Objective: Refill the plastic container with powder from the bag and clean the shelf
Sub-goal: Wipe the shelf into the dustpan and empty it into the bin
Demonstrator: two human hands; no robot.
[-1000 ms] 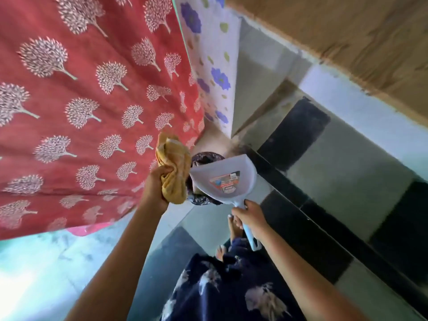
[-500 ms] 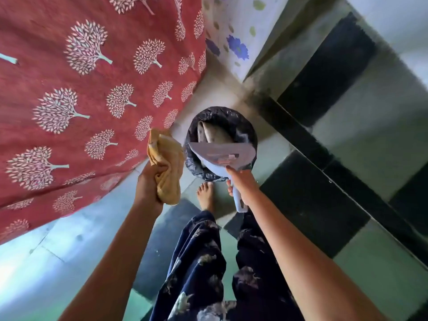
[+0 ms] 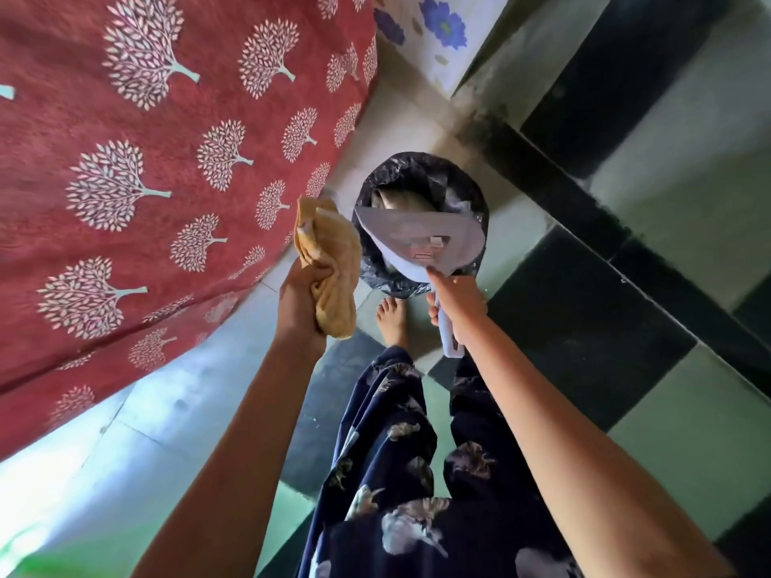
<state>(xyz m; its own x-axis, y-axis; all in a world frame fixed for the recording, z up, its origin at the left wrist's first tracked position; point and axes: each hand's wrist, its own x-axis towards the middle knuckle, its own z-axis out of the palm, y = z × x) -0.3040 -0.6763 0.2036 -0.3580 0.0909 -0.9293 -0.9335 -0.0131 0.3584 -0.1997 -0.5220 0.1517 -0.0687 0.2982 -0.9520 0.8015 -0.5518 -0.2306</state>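
Dustpan (image 3: 417, 239): held tilted, its mouth set over the open bin, its handle pointed back toward the person.
Right hand (image 3: 457, 302): grip closed round the dustpan's handle.
Cloth (image 3: 333, 260): yellow, bunched, held up just left of the bin.
Left hand (image 3: 298, 302): grip clenched on the cloth's lower part.
Bin (image 3: 421, 161): black-lined, stood on the tiled floor (image 3: 688, 410) near a bare foot (image 3: 392, 317).
Red fabric (image 3: 167, 160): tree-printed, spread at the left.
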